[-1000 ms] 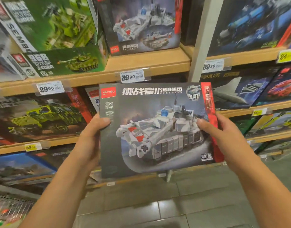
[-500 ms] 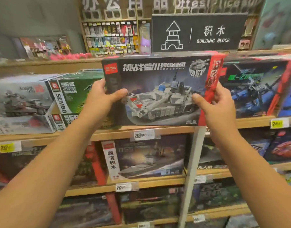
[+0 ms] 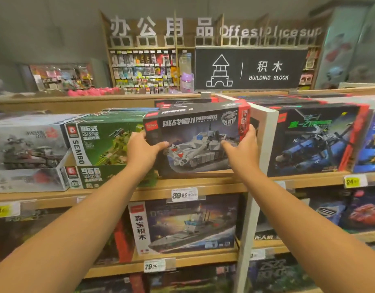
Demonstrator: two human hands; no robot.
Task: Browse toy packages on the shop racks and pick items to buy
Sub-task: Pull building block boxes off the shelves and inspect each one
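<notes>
At the top shelf (image 3: 203, 187), both hands are gripping the tank box (image 3: 195, 140) by its side edges: left hand (image 3: 143, 149) and right hand (image 3: 242, 149), thumbs lying across the front. Its base is sitting at the shelf's edge. It is looking stiff, light and glossy, so gripping the edges seems surest.

Two hands (image 3: 143, 150) (image 3: 242, 150) counted; one grey tank box (image 3: 196, 140) held; five price tags (image 3: 184, 194) counted, 6 o'clock.
</notes>
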